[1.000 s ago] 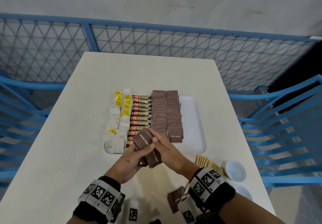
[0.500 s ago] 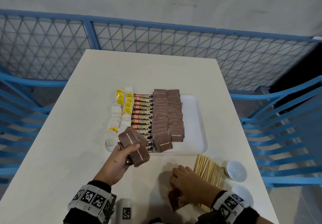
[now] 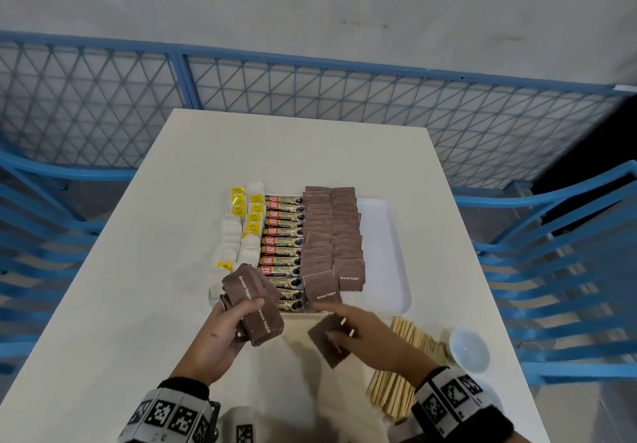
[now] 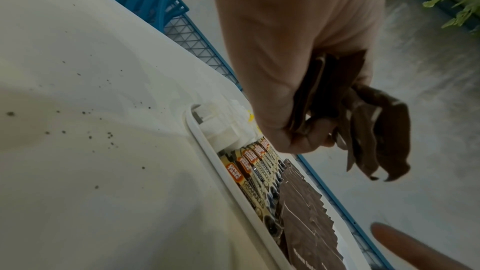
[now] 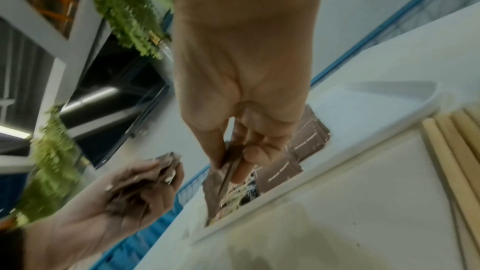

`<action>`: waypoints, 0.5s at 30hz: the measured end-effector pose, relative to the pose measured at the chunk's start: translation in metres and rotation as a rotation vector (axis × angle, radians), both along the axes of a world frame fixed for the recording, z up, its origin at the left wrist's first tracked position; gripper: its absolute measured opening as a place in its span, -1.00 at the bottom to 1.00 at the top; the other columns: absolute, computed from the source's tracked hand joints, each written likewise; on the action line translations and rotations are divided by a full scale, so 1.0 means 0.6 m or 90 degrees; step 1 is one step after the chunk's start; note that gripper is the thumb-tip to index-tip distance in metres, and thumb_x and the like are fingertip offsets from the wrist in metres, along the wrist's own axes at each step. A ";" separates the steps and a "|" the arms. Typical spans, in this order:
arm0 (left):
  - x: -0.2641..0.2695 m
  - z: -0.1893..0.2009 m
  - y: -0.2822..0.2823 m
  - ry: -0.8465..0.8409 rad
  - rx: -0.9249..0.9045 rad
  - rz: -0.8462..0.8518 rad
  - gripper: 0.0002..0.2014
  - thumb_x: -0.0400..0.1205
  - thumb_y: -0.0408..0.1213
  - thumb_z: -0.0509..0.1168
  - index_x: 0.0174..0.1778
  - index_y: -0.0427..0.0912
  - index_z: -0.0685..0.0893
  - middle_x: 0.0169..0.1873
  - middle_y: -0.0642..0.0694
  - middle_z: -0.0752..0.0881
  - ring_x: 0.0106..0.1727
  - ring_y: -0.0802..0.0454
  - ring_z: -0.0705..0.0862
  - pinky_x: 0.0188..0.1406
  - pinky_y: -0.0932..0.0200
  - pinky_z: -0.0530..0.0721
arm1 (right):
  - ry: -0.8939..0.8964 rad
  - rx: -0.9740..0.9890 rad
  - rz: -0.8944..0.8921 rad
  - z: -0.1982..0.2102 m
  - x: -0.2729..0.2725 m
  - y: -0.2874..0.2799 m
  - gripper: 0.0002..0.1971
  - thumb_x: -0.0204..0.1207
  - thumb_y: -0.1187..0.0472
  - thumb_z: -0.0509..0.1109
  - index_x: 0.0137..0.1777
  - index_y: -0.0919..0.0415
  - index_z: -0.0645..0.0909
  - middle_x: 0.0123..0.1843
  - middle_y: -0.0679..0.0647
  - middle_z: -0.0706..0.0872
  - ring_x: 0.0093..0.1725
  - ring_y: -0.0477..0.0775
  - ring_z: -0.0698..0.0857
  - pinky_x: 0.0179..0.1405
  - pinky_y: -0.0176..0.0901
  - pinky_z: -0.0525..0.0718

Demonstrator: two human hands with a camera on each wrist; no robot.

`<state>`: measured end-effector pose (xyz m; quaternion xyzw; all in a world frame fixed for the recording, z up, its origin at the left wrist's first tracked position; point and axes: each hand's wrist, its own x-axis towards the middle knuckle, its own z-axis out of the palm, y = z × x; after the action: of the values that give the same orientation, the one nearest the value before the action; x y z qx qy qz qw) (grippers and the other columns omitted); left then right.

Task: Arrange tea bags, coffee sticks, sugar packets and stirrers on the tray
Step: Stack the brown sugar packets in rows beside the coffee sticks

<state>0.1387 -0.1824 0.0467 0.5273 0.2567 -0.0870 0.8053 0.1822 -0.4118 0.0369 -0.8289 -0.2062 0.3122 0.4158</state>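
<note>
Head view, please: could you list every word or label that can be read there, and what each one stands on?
"Brown Sugar": on the sugar packets on the tray, and on the stack that the left hand grips.
"GRANULES": on the coffee sticks.
Red-orange brand patch on the coffee sticks: too small to read.
Yellow tea bag tags: unreadable.
Wristband markers: patterns only, no text.

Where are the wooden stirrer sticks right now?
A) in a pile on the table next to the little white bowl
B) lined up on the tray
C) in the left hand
A: the wooden stirrer sticks lie on the table, beside the little white bowl, not on the tray.
</note>
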 end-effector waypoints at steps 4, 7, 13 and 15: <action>-0.001 0.001 0.002 0.007 0.003 0.003 -0.81 0.61 -0.46 0.22 0.04 -0.14 0.63 -0.21 -0.11 0.71 -0.17 -0.02 0.65 -0.29 0.13 0.54 | 0.098 0.149 -0.263 -0.013 0.025 -0.015 -0.66 0.53 0.50 0.28 0.02 -0.02 0.53 0.16 0.14 0.62 0.01 0.13 0.72 -0.17 -0.16 0.77; 0.000 0.003 0.003 0.014 0.008 0.001 -0.82 0.61 -0.46 0.23 0.03 -0.15 0.64 -0.20 -0.12 0.72 -0.14 -0.04 0.65 -0.30 0.13 0.55 | 0.138 0.193 -0.444 -0.022 0.041 -0.026 -0.77 0.49 0.52 0.32 -0.08 0.17 0.47 0.09 0.30 0.69 -0.01 0.18 0.72 -0.08 0.00 0.77; 0.000 0.008 0.001 0.016 0.000 -0.001 -0.82 0.52 -0.44 0.35 0.00 -0.14 0.65 -0.20 -0.15 0.73 -0.13 -0.05 0.66 -0.24 0.10 0.56 | 0.135 0.208 -0.576 -0.044 0.068 -0.045 -0.76 0.50 0.42 0.40 0.10 0.14 0.56 -0.13 0.06 0.77 -0.17 -0.02 0.70 -0.26 -0.27 0.61; -0.002 0.008 0.003 0.015 -0.006 0.001 -0.71 0.38 -0.38 0.41 0.03 -0.15 0.66 -0.17 -0.15 0.74 -0.10 -0.06 0.66 -0.25 0.11 0.56 | 0.135 0.197 -0.594 -0.054 0.074 -0.046 -0.79 0.48 0.45 0.40 0.06 0.21 0.60 -0.17 0.08 0.75 -0.21 -0.02 0.71 -0.31 -0.32 0.69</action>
<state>0.1374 -0.1804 0.0517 0.5224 0.2660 -0.0937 0.8047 0.2269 -0.4394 0.0047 -0.7252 0.1857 0.1415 0.6477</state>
